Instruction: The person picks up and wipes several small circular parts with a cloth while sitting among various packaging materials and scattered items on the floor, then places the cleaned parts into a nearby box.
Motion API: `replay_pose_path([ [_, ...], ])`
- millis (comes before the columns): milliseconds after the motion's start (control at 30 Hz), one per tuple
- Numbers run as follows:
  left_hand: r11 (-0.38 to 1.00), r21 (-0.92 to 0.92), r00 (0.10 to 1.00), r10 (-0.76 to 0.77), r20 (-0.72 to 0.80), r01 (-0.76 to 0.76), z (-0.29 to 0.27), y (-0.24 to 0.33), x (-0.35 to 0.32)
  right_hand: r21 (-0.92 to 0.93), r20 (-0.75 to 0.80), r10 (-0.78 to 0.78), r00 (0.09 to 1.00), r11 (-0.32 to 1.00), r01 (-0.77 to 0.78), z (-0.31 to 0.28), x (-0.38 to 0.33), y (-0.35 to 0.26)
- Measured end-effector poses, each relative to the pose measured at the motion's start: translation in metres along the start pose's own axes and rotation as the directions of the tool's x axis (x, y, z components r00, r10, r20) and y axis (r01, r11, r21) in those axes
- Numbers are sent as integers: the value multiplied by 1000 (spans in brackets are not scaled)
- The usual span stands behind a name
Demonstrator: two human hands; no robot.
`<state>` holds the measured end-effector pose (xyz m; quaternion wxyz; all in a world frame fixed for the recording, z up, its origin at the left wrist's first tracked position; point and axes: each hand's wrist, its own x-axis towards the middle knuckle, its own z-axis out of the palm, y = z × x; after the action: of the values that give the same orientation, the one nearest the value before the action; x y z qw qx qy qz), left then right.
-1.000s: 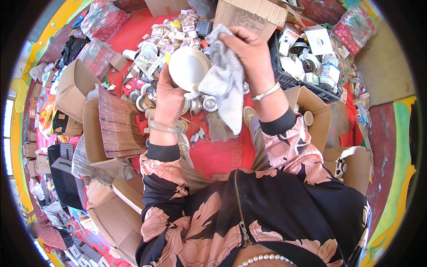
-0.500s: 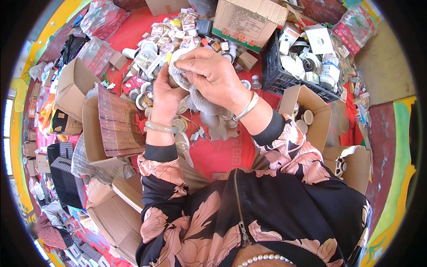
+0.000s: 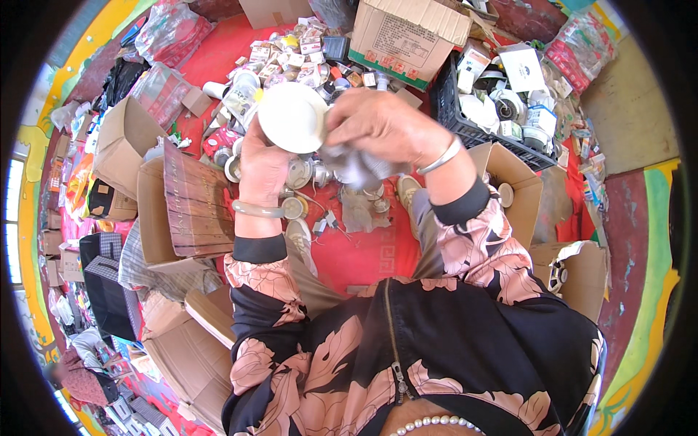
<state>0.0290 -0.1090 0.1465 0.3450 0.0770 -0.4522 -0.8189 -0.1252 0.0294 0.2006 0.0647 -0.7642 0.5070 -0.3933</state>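
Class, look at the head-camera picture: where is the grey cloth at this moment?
The grey cloth is upper centre in the head view, bunched under the right hand, just right of the round white dish that the left hand holds up.

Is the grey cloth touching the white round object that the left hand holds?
Touching. The head view shows the grey cloth, bunched in the right hand, pressed against the edge of the white round object held by the left hand.

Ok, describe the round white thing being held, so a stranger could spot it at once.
Above the red floor mat, find the left hand raised mid-frame. Its fingers grip a round white dish-shaped fitting, beside the grey rag in the right hand. It alone is plain, smooth and held aloft.
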Motion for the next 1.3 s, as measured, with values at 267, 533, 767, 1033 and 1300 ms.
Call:
replay_pose_path([
  [267,964,-260,998,66,15,-60,-26,10,0,59,-667,524,530,746,-664,-60,-48,50],
  [533,963,-263,997,71,38,-59,-27,6,-2,782,-479,754,450,599,-172,-49,-34,41],
  [767,953,-303,995,39,95,-8,-20,12,2,855,-426,784,452,512,-83,-44,-31,41],
  [1033,777,-623,985,-159,-66,84,-11,7,12,921,-330,877,349,380,-85,-32,-28,51],
  [1300,781,-623,980,-155,-123,46,0,7,11,882,-440,762,475,466,71,4,10,22],
])
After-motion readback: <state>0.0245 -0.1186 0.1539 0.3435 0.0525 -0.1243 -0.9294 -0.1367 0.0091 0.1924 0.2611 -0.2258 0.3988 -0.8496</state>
